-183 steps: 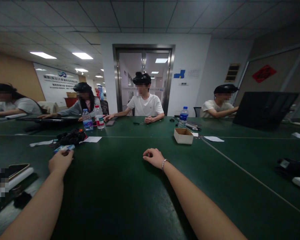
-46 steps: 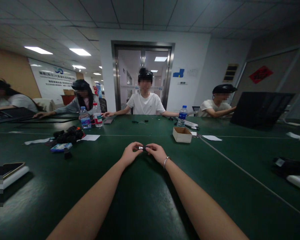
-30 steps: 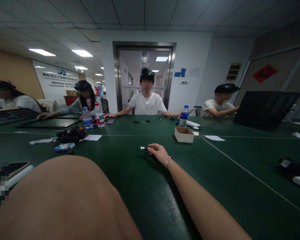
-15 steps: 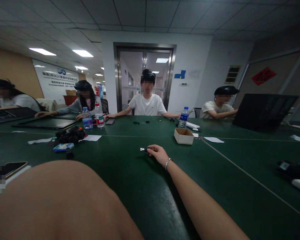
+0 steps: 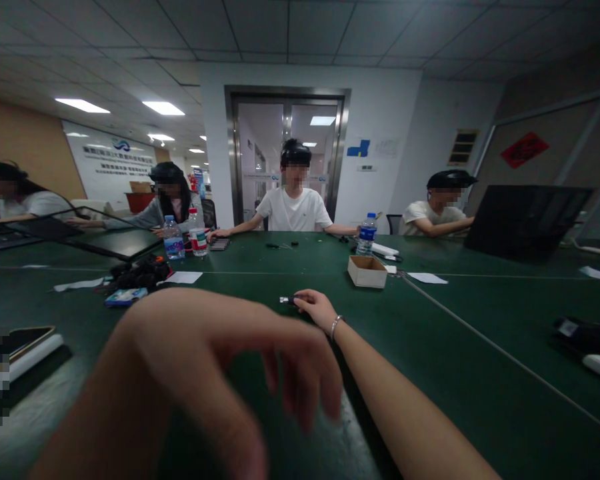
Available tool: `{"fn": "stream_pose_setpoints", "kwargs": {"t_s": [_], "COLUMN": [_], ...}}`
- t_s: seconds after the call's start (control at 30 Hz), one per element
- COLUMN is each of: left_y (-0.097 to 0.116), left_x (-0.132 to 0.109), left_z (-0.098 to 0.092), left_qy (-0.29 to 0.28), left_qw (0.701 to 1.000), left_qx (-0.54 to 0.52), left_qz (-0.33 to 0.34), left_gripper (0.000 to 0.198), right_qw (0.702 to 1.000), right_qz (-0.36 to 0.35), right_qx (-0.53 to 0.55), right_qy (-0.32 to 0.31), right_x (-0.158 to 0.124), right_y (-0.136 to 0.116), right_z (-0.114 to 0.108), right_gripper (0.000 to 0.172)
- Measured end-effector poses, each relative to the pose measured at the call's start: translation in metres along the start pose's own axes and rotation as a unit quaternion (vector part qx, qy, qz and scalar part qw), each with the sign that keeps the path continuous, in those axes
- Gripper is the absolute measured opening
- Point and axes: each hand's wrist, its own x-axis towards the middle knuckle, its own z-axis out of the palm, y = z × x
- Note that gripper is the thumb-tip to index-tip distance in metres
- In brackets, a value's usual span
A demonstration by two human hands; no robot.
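Where the green counter (image 5: 480,387) spans the foreground, the left hand (image 5: 195,333) hangs blurred and close to view, its grip slack, thumb and fingers apart. Farther out, the right hand (image 5: 317,309) occupies the middle, near an open cardboard box (image 5: 367,277); its grip is clamped on a small silver-tipped black stick (image 5: 285,300), which projects leftward from the fingertips.

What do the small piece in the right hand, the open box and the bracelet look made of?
Small piece: shiny silver end, probably metal; dark end perhaps plastic, partly hidden. Open box: matte, pale walls, likely cardboard. Bracelet: silvery glints, apparently polished metal.
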Motion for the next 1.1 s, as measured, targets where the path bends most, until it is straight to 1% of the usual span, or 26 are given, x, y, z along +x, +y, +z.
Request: {"fn": "stream_pose_setpoints", "kwargs": {"t_s": [0.07,0.1,0.13,0.17,0.2,0.23,0.3,0.37,0.43,0.63,0.9,1.1], "left_y": [0.019,0.025,0.027,0.024,0.017,0.006,-0.020,-0.042,-0.051,-0.047,-0.050,-0.050], "left_x": [0.024,0.037,0.050,0.062,0.073,0.081,0.092,0.095,0.094,0.091,0.090,0.090], "left_z": [0.002,0.006,0.013,0.021,0.030,0.040,0.057,0.068,0.073,0.073,0.070,0.069], "left_qy": [-0.034,-0.050,-0.039,0.009,0.070,0.112,0.127,0.127,0.126,0.137,0.151,0.149], "left_qw": [0.998,0.995,0.992,0.988,0.982,0.977,0.979,0.982,0.985,0.987,0.985,0.986], "left_qx": [0.050,0.083,0.118,0.151,0.175,0.181,0.160,0.140,0.117,0.084,0.082,0.069], "left_qz": [0.021,0.026,0.025,0.021,0.017,0.013,0.013,0.014,0.012,0.011,0.030,0.038], "left_gripper": [0.049,0.053,0.056,0.058,0.059,0.058,0.051,0.046,0.046,0.033,0.033,0.032], "right_qw": [1.000,1.000,1.000,0.999,0.999,0.998,0.997,0.996,0.995,0.997,0.997,0.997], "right_qz": [-0.008,-0.010,-0.011,-0.010,-0.009,-0.009,-0.013,-0.021,-0.028,-0.019,-0.022,-0.019], "right_qx": [-0.004,-0.008,-0.013,-0.020,-0.029,-0.040,-0.062,-0.079,-0.085,-0.066,-0.068,-0.068], "right_qy": [-0.006,-0.013,-0.021,-0.028,-0.034,-0.038,-0.043,-0.042,-0.041,-0.046,-0.038,-0.043], "right_x": [0.000,0.001,0.001,0.001,0.001,0.001,0.001,0.002,0.002,0.002,0.002,0.001], "right_y": [0.001,0.001,0.002,0.002,0.003,0.003,0.005,0.008,0.009,0.008,0.009,0.007], "right_z": [0.000,0.000,0.000,-0.001,-0.001,-0.001,-0.001,0.000,0.001,0.003,0.002,0.002], "right_gripper": [0.021,0.022,0.023,0.025,0.026,0.027,0.029,0.030,0.029,0.029,0.031,0.031]}}
